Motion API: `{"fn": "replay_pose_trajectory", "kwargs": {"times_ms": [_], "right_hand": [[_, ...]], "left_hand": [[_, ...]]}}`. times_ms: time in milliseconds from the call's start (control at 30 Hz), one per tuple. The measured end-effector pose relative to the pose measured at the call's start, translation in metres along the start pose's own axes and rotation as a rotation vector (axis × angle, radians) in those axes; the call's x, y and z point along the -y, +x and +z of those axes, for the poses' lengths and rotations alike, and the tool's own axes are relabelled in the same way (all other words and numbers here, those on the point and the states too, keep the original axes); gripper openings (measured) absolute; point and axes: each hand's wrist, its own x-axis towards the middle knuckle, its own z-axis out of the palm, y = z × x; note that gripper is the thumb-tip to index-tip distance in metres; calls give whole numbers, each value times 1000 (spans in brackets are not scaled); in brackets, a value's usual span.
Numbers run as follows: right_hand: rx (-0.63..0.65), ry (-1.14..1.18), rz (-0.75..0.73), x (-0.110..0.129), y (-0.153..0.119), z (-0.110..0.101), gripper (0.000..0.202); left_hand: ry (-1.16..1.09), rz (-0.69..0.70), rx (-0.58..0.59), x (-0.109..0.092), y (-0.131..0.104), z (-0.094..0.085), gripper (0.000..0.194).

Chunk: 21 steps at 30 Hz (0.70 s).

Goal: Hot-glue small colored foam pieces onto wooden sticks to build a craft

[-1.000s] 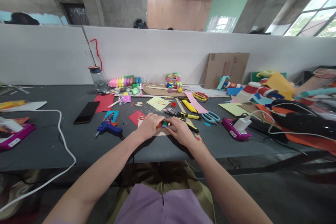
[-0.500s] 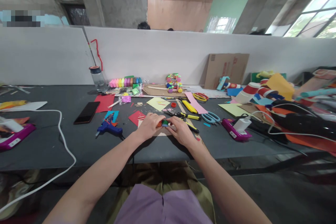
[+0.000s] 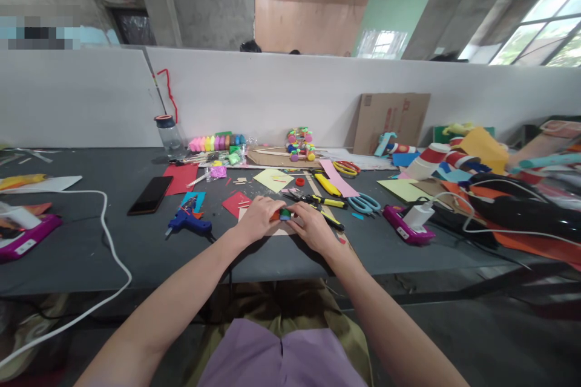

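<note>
My left hand (image 3: pixel 258 218) and my right hand (image 3: pixel 311 227) meet low over the table, fingers curled in. Between their fingertips is a small green, blue and orange piece (image 3: pixel 285 214); the fingers hide most of it, so its kind is unclear. Beneath the hands lies a pale sheet (image 3: pixel 285 231). Just beyond my right hand are yellow-and-black pliers (image 3: pixel 327 200). A red card (image 3: pixel 236 202) with thin wooden bits on it lies beside my left hand, and a small red ring (image 3: pixel 300 181) sits farther back.
A blue glue gun (image 3: pixel 188 221) and a phone (image 3: pixel 150 195) lie to the left. On the right are blue-handled scissors (image 3: pixel 364 204) and a purple power strip (image 3: pixel 403 228). A colourful stick model (image 3: pixel 300 144) stands by the white partition (image 3: pixel 272 97), near a water bottle (image 3: pixel 169 135).
Hardly anything differs. Both hands stay in place around the small piece, whose blue part shows slightly more now.
</note>
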Motion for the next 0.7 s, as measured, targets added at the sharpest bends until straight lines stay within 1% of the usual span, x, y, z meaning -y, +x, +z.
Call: {"fn": "replay_pose_trajectory", "kwargs": {"times_ms": [167,233,367,567,700], "right_hand": [[54,-56,-2,-1,0,-1,18],[71,-74,6,-1,-1,-2,19],[79,-86,16,-1,-1,-3,21],[77,-88,-10,-1,-2,-4,32],[90,-116,-45,-2,-2,-4,30]], "left_hand": [[-2,-32,55,0,0,0,33],[-3,-45,71,0,-1,-2,36],[0,-65,94,2,-3,-8,44],[-6,-77,104,9,-5,-14,43],[-6,-77,112,10,-5,-16,42]]}}
